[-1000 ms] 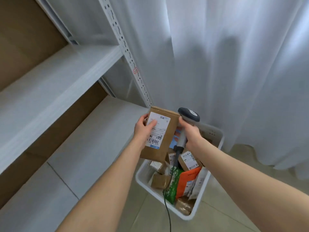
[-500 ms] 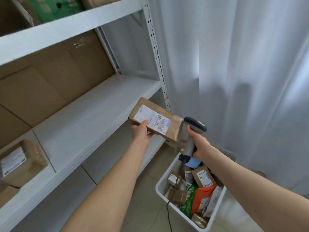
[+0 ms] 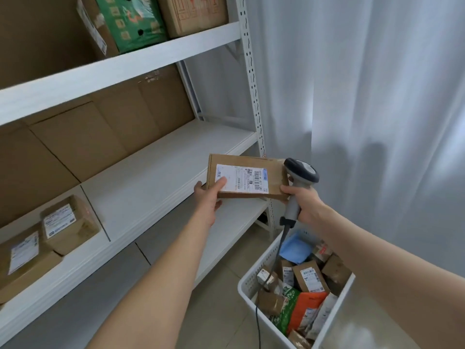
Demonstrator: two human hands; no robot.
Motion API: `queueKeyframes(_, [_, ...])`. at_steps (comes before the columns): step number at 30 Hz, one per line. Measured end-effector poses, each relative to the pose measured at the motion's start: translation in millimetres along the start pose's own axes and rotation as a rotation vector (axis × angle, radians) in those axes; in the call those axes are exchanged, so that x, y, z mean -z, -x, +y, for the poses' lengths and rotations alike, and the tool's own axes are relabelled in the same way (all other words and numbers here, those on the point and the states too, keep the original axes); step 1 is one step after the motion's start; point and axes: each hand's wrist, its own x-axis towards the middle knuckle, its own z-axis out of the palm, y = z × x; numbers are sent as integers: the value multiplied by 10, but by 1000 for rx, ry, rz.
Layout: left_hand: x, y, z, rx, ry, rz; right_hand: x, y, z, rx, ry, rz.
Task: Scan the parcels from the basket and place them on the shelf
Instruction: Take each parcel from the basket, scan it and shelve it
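left hand (image 3: 210, 197) grips flat parcel (image 3: 247, 177), label up, at front edge of middle shelf (image 3: 161, 172) | right hand (image 3: 305, 202) wrapped round scanner (image 3: 298, 182) handle just beside parcel | basket (image 3: 254, 280) on floor below, full of parcels

White shelf (image 3: 161, 182), two labelled parcels (image 3: 69, 224) on its middle board at left, basket (image 3: 251, 279) on the tiled floor (image 3: 214, 318) beside it
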Motion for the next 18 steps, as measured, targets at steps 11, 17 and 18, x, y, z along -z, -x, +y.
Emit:
queueKeyframes(11, [286,33,-157,68,-863,-455,4,181,-23,5,87,-107])
queueKeyframes(17, [105,44,-284,31,-583,-272,41,216,14,20,138,-16])
queueKeyframes(18, [60,27,-313,28,-537,-229,44,257,35,19,162,-39])
